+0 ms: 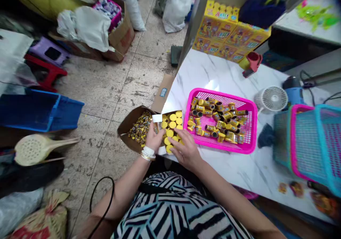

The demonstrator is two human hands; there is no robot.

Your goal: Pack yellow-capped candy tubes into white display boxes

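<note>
Rows of small yellow-capped tubes (172,124) stand in an open display box with white flaps (157,118) at the table's left edge. My left hand (153,139), a beaded bracelet at its wrist, is closed on the left side of this display box. Across the caps spreads my right hand (188,152), fingers apart and touching the nearer ones; no tube shows in its grip. To the left, a brown carton (125,125) holds many loose little yellow-and-brown tubes (142,127). A pink basket (222,91) on the right contains more such tubes, lying scattered.
Yellow printed boxes (218,33) are stacked at the table's back. A small white fan (271,98), a red holder (253,62) and nested baskets (306,139) stand to the right. A blue crate (29,107) and a cardboard box (119,36) occupy the floor at left.
</note>
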